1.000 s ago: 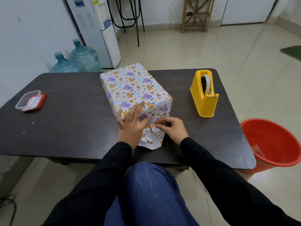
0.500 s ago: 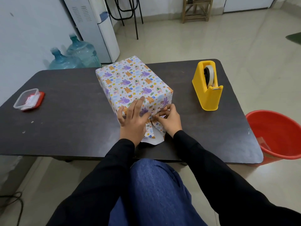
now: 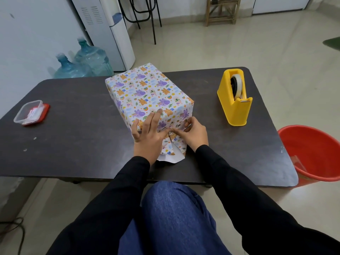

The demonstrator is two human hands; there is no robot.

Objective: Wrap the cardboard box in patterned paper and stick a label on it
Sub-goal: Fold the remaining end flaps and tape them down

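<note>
Note right hand (image 3: 194,134) moved up off flap (image 3: 171,157), now pinching paper (image 3: 165,124) against box (image 3: 147,92) end beside flat, pressing left hand (image 3: 147,138); fold flap, loose below fingertips, next.

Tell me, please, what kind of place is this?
Probably an office or workroom: a water dispenser with spare water jugs beside it, and a dark table holding a tape dispenser.

No text, brand or number is showing clearly enough to read. The patterned paper (image 3: 147,92) is carrying only cartoon animals and shapes, and the red-and-white contents of the clear plastic container (image 3: 30,112) on the left are blurring out.
</note>
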